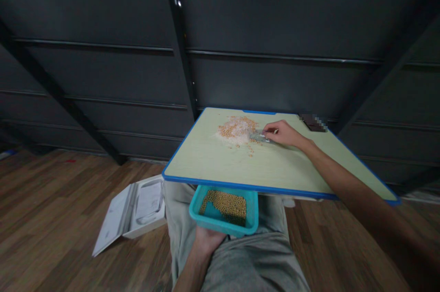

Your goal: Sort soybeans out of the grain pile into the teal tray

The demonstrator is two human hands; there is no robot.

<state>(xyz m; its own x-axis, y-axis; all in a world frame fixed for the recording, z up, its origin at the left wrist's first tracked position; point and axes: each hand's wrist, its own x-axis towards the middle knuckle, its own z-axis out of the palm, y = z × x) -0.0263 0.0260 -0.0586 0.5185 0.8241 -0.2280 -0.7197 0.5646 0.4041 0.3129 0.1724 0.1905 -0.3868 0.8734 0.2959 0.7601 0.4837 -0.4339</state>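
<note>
The right hand [282, 133] is closed in a pinch on a clear piece [257, 136], which touches the right edge of a mixed pile [236, 128] of yellow beans and white grains on the counter [206, 161]. The left hand [208, 239], well apart from the right, is under the near side of a teal tray [223, 226] at the counter's near edge — fingers hidden, grip cannot be told — and beans [229, 205] partly cover the tray's bottom.
</note>
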